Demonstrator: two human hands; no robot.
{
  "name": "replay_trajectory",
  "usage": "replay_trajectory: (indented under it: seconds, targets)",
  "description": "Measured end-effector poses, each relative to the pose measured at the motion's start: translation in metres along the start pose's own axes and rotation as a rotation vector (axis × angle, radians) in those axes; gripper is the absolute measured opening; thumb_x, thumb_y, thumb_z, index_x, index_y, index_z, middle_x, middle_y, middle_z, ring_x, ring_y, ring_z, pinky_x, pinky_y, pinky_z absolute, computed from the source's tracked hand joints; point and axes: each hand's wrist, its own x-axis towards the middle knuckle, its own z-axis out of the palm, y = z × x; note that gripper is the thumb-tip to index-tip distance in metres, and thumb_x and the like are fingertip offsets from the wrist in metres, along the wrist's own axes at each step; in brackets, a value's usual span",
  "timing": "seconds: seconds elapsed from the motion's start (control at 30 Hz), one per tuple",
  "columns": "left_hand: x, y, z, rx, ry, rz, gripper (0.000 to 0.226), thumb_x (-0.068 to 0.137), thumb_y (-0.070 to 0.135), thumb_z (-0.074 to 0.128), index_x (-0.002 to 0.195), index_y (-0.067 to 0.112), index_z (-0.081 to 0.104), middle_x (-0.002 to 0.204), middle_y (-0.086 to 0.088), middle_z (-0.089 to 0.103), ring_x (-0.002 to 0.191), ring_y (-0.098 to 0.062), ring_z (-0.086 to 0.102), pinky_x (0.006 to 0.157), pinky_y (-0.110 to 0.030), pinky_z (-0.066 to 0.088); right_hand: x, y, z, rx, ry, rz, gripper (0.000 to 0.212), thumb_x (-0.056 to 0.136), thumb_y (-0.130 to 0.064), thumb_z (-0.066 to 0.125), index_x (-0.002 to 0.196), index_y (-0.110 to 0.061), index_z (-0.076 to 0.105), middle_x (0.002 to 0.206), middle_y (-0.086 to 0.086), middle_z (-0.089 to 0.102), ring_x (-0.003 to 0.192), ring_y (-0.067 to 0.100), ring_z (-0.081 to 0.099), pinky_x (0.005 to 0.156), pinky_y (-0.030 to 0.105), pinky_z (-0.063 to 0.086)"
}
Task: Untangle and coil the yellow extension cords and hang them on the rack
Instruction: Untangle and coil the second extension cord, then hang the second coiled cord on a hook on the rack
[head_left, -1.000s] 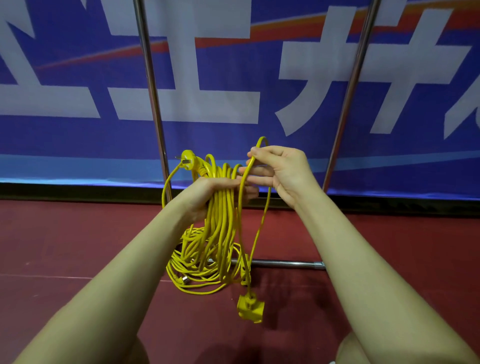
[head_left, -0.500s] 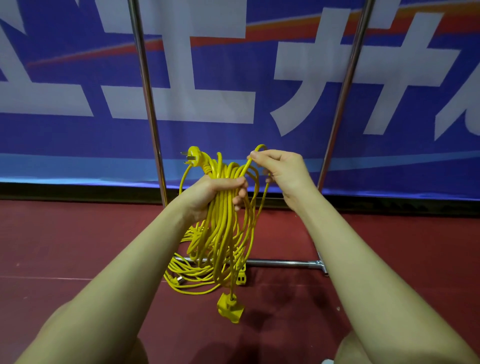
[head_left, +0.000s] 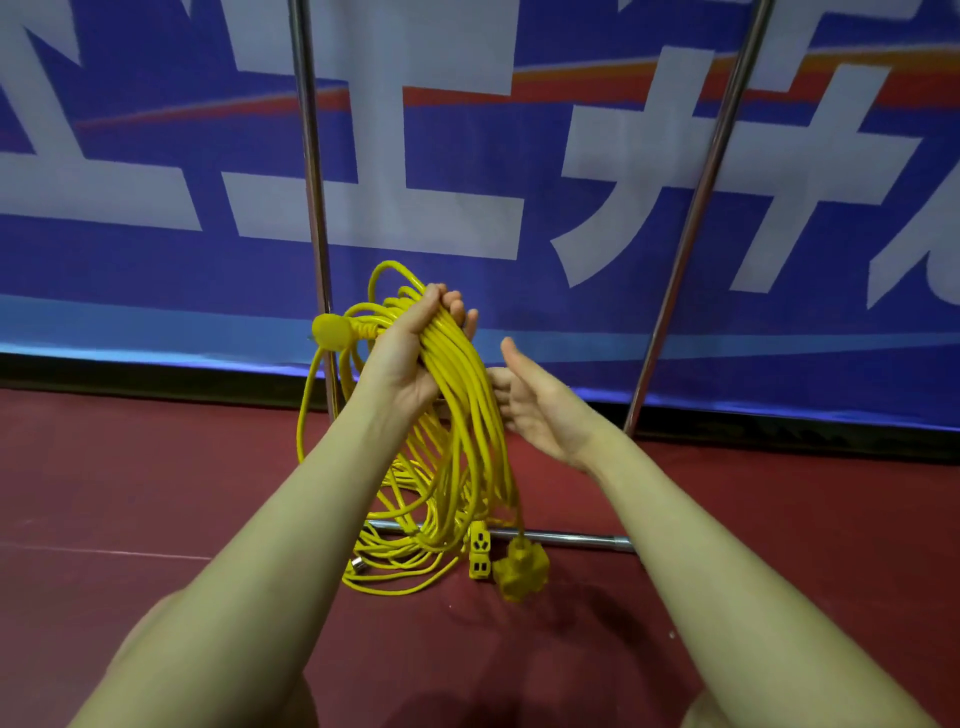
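Nearest us, the socket block (head_left: 517, 570) of the yellow cord (head_left: 457, 415) hangs by the floor (head_left: 156, 493), with loose loops lying beside the rack's bottom bar (head_left: 566, 538). The cord looks light, limp and slick, so we judge the bunched top the best hold. Our left hand (head_left: 415, 348) grips the coil there, its grip wrapped tight. Our right hand (head_left: 540, 410), which pinched a loop half a second ago, now opens wide, palm brushing the strands. Beyond stand the rack poles (head_left: 311, 182).

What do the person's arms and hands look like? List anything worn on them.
Both forearms are bare, with no sleeves in view. The left hand and right hand wear no gloves; no watch, ring or wristband shows on either.
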Motion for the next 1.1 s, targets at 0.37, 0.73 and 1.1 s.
replay_trajectory:
  seconds: [0.37,0.73,1.1]
  targets:
    - [0.0,0.004,0.006,-0.071,0.086,0.012,0.024,0.097,0.01,0.049,0.074,0.005,0.055,0.054,-0.005,0.062,0.048,-0.009,0.063,0.064,-0.029,0.058,0.004,0.005,0.001,0.149,-0.249,-0.001,0.077,0.055,-0.068,0.075,0.102,-0.009,0.064,0.088,0.011,0.07,0.074,0.019,0.068,0.065,0.03,0.055]
    - [-0.004,0.0,0.0,-0.096,0.156,0.014,0.024,0.098,0.013,0.049,0.075,0.006,0.055,0.053,-0.004,0.062,0.047,-0.01,0.063,0.06,-0.029,0.057,-0.001,0.008,-0.003,-0.021,-0.199,-0.023,0.016,0.071,-0.007,0.063,0.085,-0.004,0.057,0.063,0.007,0.062,0.059,0.019,0.061,0.068,0.036,0.051]
    - [-0.015,0.011,-0.004,0.354,0.082,-0.093,0.035,0.093,0.045,0.051,0.094,0.012,0.062,0.093,-0.005,0.069,0.093,-0.018,0.064,0.09,-0.034,0.049,-0.012,-0.01,0.001,0.121,-0.065,-0.105,0.011,0.077,-0.01,0.056,0.083,-0.005,0.048,0.055,0.0,0.048,0.045,0.011,0.047,0.048,0.023,0.045]
